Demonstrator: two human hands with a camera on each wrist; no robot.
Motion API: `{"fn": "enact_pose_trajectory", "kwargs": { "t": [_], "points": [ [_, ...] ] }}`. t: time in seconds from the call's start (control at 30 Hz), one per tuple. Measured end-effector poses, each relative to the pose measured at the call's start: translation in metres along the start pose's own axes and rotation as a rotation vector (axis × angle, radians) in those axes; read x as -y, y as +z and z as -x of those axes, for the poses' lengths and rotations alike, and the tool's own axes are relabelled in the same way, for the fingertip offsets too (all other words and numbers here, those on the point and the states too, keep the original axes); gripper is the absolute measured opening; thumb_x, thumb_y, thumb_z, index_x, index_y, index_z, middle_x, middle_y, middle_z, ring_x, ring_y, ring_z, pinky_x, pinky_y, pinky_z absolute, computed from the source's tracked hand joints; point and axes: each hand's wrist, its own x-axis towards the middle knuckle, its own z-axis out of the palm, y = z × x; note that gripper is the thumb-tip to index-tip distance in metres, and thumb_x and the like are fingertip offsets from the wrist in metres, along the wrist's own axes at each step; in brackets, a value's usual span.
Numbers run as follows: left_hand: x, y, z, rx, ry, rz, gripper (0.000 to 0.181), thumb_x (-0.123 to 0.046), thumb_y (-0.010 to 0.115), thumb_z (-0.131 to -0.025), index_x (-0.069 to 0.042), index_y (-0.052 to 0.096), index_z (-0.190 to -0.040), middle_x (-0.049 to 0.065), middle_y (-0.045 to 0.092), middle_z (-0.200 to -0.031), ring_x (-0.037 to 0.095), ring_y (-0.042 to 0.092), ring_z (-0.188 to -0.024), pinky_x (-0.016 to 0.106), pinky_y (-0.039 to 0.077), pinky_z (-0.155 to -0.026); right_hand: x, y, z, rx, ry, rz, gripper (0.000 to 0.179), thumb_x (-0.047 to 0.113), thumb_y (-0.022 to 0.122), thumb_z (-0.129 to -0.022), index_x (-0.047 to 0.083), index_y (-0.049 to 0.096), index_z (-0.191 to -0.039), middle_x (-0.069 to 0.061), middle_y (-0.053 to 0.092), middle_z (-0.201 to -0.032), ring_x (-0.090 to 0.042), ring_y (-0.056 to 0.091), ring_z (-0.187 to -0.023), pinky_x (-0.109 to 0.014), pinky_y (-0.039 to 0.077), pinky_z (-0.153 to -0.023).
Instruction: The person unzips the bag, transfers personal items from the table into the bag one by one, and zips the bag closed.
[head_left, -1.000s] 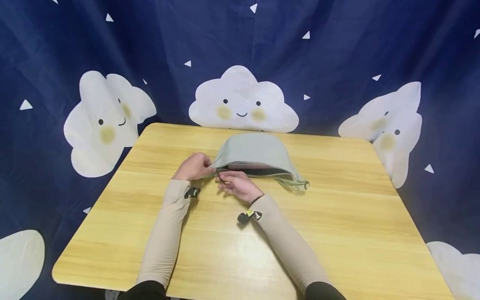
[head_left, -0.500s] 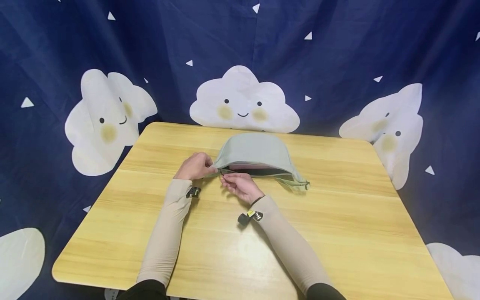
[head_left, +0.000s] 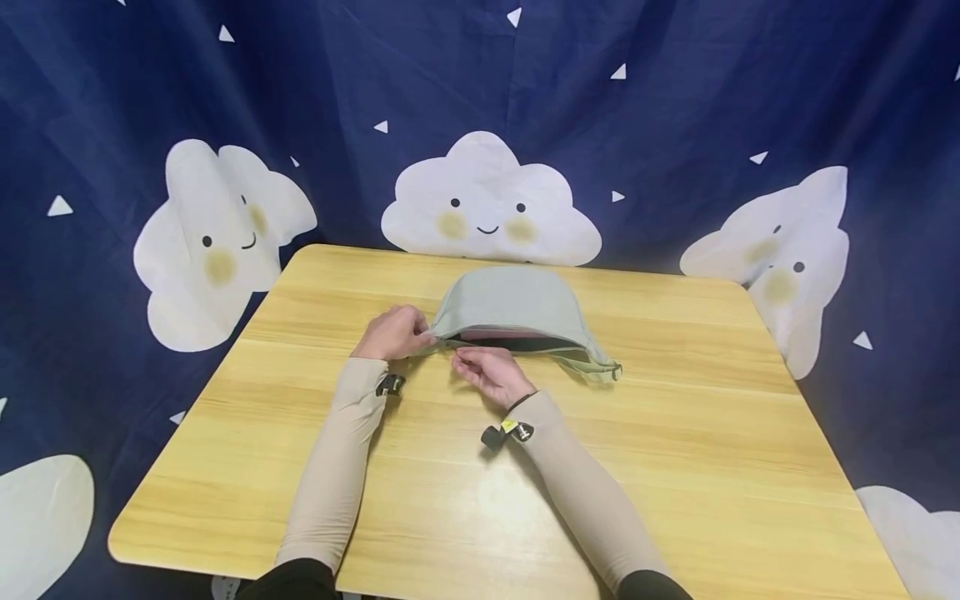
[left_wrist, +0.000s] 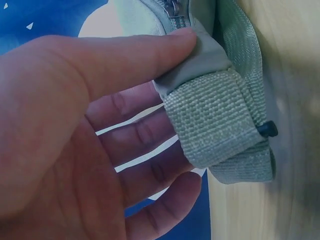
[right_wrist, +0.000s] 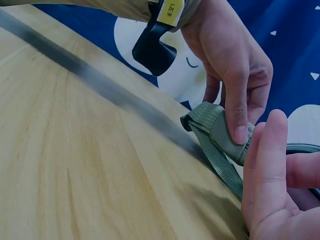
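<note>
A pale green waist bag (head_left: pixel 517 300) lies toward the back of the table, its front zip gaping over a dark inside with a strip of pink. At its left end, my left hand (head_left: pixel 393 333) pinches the bag's corner between thumb and fingers, beside the woven strap (left_wrist: pixel 212 117). A metal zip slider (left_wrist: pixel 172 7) shows just above that thumb in the left wrist view. Close by, at the left part of the opening, my right hand (head_left: pixel 491 375) pinches the zip pull, mostly hidden by the fingers. The right wrist view shows both hands near each other at this end.
The wooden table (head_left: pixel 675 433) spreads around the bag. Behind it hangs a dark blue curtain (head_left: pixel 337 75) with white clouds. A buckle end (head_left: pixel 615 371) sticks out at the bag's right. Both wrists carry small black cameras.
My right hand has moved slightly to the right along the bag's opening, away from the left hand. The left hand keeps its grip on the corner, and the bag stays in place.
</note>
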Motion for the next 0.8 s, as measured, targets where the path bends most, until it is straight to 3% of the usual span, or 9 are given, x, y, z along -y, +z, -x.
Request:
{"fn": "enact_pose_trajectory", "kwargs": {
  "t": [0.23, 0.43, 0.63, 0.8],
  "points": [
    [-0.001, -0.001, 0.000, -0.009, -0.002, -0.017, 0.019, -0.030, 0.074, -0.093, -0.016, 0.071, -0.079, 0.002, 0.065, -0.077, 0.019, 0.054, -0.066, 0.035, 0.041, -0.060, 0.001, -0.003, -0.001, -0.026, -0.017, -0.039, 0.038, -0.009, 0.054, -0.099, -0.020, 0.051, -0.136, -0.009, 0.074, -0.083, -0.011, 0.072, -0.072, -0.018, 0.059, -0.073],
    [-0.001, -0.003, 0.002, -0.010, -0.017, -0.015, 0.021, -0.030, 0.074, -0.093, -0.017, 0.069, -0.076, 0.000, 0.061, -0.073, 0.020, 0.054, -0.065, 0.037, 0.040, -0.061, 0.003, -0.008, -0.002, -0.035, -0.037, -0.067, 0.021, -0.010, 0.056, -0.098, -0.013, 0.064, -0.117, -0.011, 0.075, -0.086, -0.014, 0.074, -0.075, -0.021, 0.060, -0.077],
    [-0.001, -0.002, 0.001, 0.000, -0.012, -0.007, 0.019, -0.031, 0.074, -0.093, -0.018, 0.072, -0.079, 0.001, 0.066, -0.079, 0.020, 0.055, -0.068, 0.037, 0.042, -0.064, 0.007, -0.012, 0.000, -0.040, -0.039, -0.073, 0.019, -0.010, 0.055, -0.098, -0.012, 0.065, -0.114, -0.012, 0.075, -0.087, -0.014, 0.074, -0.075, -0.021, 0.060, -0.078],
    [-0.001, -0.002, 0.002, 0.010, -0.011, -0.001, 0.018, -0.030, 0.075, -0.093, -0.018, 0.072, -0.080, 0.002, 0.068, -0.081, 0.020, 0.056, -0.068, 0.037, 0.043, -0.063, 0.009, -0.015, 0.003, -0.058, -0.040, -0.077, 0.015, -0.011, 0.054, -0.098, -0.006, 0.067, -0.103, -0.013, 0.074, -0.089, -0.014, 0.074, -0.077, -0.020, 0.060, -0.079]
  ]
}}
